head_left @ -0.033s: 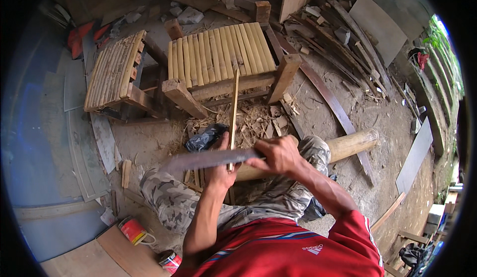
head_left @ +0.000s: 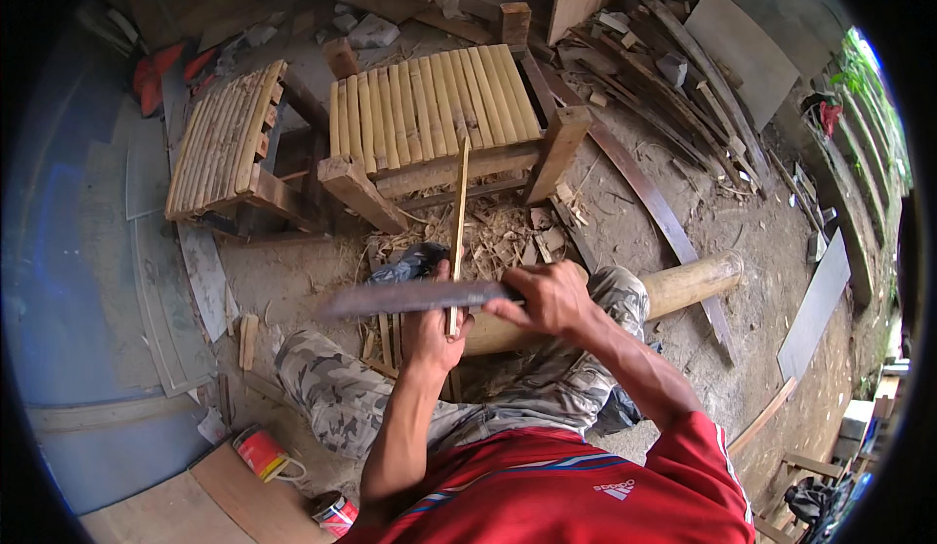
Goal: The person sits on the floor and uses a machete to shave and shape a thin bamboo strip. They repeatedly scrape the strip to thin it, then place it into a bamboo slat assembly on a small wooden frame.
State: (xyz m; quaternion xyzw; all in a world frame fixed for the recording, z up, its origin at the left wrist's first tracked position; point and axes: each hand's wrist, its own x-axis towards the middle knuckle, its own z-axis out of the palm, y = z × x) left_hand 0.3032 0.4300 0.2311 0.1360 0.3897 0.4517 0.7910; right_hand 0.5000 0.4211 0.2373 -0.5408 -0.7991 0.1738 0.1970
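1. Two bare hands are at work in front of a red shirt (head_left: 566,490): the right hand (head_left: 554,300) grips a long knife (head_left: 405,297), the left hand (head_left: 434,343) a thin bamboo strip (head_left: 460,207).
2. Right fingers are curled closed around the knife's handle, which they mostly hide; the dark blade points leftward, its outer part blurred.
3. Left fingers are closed on the strip's near end, the thumb lying up along its left side.
4. The blade crosses above the strip and the left hand; whether its edge touches the strip, I cannot tell.
5. The strip runs away from the body, its far tip overlapping the front edge of a slatted bamboo tabletop (head_left: 429,105); contact there is unclear.
6. Near the right hand, a thick bamboo pole (head_left: 695,285) extends past the right knee of the camouflage trousers (head_left: 337,393).
7. Just beyond the left hand is a black plastic bag (head_left: 402,265), with wood chips (head_left: 503,246) scattered on the floor (head_left: 756,339).
8. Left of the tabletop stands a second slatted piece (head_left: 220,144).
9. On the right lie a long plank (head_left: 652,202) and a timber pile (head_left: 669,110); a red can (head_left: 260,452) sits lower left.
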